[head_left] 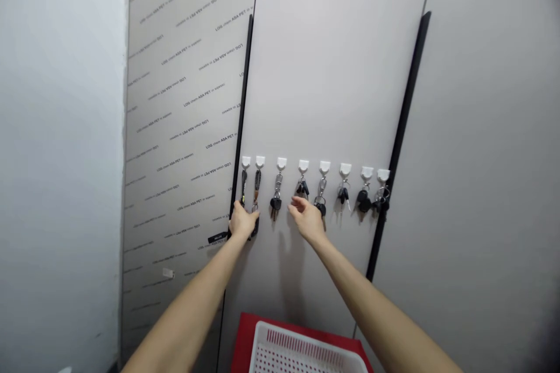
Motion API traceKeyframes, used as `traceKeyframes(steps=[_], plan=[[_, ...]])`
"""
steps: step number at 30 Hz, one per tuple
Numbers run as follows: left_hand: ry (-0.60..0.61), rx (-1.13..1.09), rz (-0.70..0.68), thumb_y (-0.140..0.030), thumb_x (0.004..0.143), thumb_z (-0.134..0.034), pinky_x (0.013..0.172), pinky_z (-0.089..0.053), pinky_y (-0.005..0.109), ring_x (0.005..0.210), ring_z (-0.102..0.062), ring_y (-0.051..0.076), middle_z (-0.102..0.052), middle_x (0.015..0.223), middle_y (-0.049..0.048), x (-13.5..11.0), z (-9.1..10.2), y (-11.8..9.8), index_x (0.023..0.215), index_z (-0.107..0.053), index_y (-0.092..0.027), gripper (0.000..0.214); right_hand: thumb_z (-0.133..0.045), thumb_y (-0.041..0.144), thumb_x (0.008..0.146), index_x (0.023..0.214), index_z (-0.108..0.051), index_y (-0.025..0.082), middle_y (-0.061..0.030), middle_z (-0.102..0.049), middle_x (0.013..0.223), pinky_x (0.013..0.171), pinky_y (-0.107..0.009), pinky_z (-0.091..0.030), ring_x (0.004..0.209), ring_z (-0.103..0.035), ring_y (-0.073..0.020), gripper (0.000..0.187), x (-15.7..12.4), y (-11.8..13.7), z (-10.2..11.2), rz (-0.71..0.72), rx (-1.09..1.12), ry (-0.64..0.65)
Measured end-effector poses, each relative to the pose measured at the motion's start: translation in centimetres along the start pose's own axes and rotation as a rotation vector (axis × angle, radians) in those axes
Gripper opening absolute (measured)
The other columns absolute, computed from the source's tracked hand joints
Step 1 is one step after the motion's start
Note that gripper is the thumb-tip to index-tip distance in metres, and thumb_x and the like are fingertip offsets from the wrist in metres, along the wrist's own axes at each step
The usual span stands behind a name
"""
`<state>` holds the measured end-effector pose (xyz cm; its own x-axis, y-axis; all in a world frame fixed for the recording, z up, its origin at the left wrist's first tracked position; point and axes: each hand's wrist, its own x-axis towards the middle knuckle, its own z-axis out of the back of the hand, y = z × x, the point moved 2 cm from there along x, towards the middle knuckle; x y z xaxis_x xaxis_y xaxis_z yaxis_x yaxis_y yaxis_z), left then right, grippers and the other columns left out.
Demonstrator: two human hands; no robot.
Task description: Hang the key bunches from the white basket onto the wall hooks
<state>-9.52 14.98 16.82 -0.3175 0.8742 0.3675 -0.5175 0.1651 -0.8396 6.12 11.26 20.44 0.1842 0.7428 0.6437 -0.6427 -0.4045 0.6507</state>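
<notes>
My left hand (242, 220) is at the leftmost keychain (244, 183), its fingers partly hidden and apparently curled around the lower end. A black tag (217, 237) sticks out sideways to the left of this hand. Close by my thumb hangs a second keychain (256, 183) with a brown piece and a dark fob. My right hand (307, 218) is raised before the panel with fingers loosely bent and apart, holding nothing visible. Just above it hang black-headed keys (302, 187); to its left is another bunch of keys (275, 204).
White hooks (282, 163) run in a row across the grey door panel (332, 81). More keys (364, 201) hang at the right. Long black handles (405, 111) edge the panel. Below, a white perforated basket (301, 335) stands on a red surface (242, 338).
</notes>
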Motion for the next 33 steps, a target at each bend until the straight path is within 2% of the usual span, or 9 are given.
traceKeyframes(steps=[3,6,9,12,18,20,23,27,33], plan=[[0.007,0.094,0.082,-0.027,0.058,-0.047,0.062,-0.038,0.029,0.076,-0.052,0.020,-0.057,0.080,0.0067,0.2,-0.3,-0.4,0.086,-0.045,-0.018,0.029,-0.045,0.030,0.060,0.094,-0.049,0.012,-0.0076,-0.057,0.082,0.066,-0.025,-0.037,0.069,-0.051,-0.0136,0.039,0.5,0.8,-2.0,0.005,-0.103,-0.009],[0.043,0.019,-0.011,-0.019,0.061,-0.042,0.058,-0.038,0.026,0.071,-0.053,0.019,-0.057,0.074,0.0072,0.4,-0.2,-1.2,0.076,-0.051,-0.016,0.018,-0.046,0.033,0.059,0.090,-0.051,0.013,-0.0070,-0.058,0.073,0.061,-0.025,-0.037,0.067,-0.051,-0.0153,0.037,1.2,1.3,-3.6,-0.056,-0.173,-0.024],[0.082,-0.067,-0.103,-0.012,0.061,-0.038,0.055,-0.038,0.022,0.064,-0.053,0.014,-0.058,0.068,0.0052,0.6,0.3,-2.1,0.072,-0.053,-0.014,0.018,-0.045,0.032,0.059,0.072,-0.056,0.015,-0.0049,-0.057,0.064,0.056,-0.023,-0.035,0.061,-0.050,-0.0144,0.024,1.8,1.8,-4.2,-0.069,-0.163,-0.028],[0.065,-0.140,-0.146,-0.011,0.063,-0.036,0.054,-0.038,0.019,0.061,-0.052,0.011,-0.057,0.067,0.0035,1.0,1.6,-3.3,0.075,-0.052,-0.014,0.021,-0.037,0.030,0.063,0.061,-0.054,0.016,-0.0028,-0.056,0.060,0.054,-0.021,-0.034,0.058,-0.049,-0.0124,0.022,2.4,2.9,-3.6,-0.050,-0.143,-0.048],[-0.020,-0.509,-0.214,-0.010,0.060,-0.036,0.044,-0.038,0.018,0.045,-0.048,0.007,-0.051,0.058,0.0001,2.6,5.4,-7.6,0.076,-0.049,-0.014,0.021,-0.030,0.034,0.066,0.062,-0.050,0.015,-0.0013,-0.054,0.060,0.055,-0.021,-0.034,0.058,-0.046,-0.0112,0.027,5.2,6.5,-0.5,0.081,0.029,-0.274],[-0.050,-0.580,-0.219,-0.009,0.059,-0.037,0.042,-0.037,0.017,0.041,-0.046,0.006,-0.049,0.056,-0.0009,3.3,6.7,-9.2,0.074,-0.048,-0.014,0.020,-0.032,0.034,0.065,0.061,-0.049,0.015,-0.0005,-0.054,0.059,0.054,-0.021,-0.035,0.056,-0.046,-0.0103,0.025,6.2,7.6,0.2,0.114,0.128,-0.279],[-0.076,-0.664,-0.257,-0.007,0.058,-0.036,0.041,-0.038,0.018,0.039,-0.044,0.006,-0.046,0.054,-0.0020,3.9,8.4,-11.3,0.071,-0.046,-0.014,0.018,-0.034,0.033,0.064,0.062,-0.047,0.016,0.0005,-0.055,0.061,0.051,-0.020,-0.036,0.053,-0.046,-0.0082,0.022,6.8,8.8,0.8,0.124,0.282,-0.151],[-0.039,-0.742,-0.293,-0.006,0.058,-0.035,0.041,-0.037,0.018,0.037,-0.043,0.005,-0.045,0.050,-0.0032,3.2,9.4,-12.6,0.069,-0.045,-0.013,0.016,-0.039,0.031,0.062,0.061,-0.045,0.015,0.0008,-0.055,0.060,0.043,-0.018,-0.036,0.045,-0.045,-0.0056,0.017,5.0,9.2,0.9,0.066,0.441,0.107],[0.209,-0.768,-0.246,-0.003,0.056,-0.038,0.044,-0.038,0.019,0.038,-0.043,0.005,-0.046,0.046,-0.0035,0.3,6.1,-10.3,0.065,-0.044,-0.013,0.014,-0.042,0.024,0.061,0.056,-0.045,0.014,0.0006,-0.052,0.054,0.037,-0.015,-0.032,0.043,-0.044,-0.0055,0.012,-0.2,5.4,0.4,-0.041,0.406,0.359]])
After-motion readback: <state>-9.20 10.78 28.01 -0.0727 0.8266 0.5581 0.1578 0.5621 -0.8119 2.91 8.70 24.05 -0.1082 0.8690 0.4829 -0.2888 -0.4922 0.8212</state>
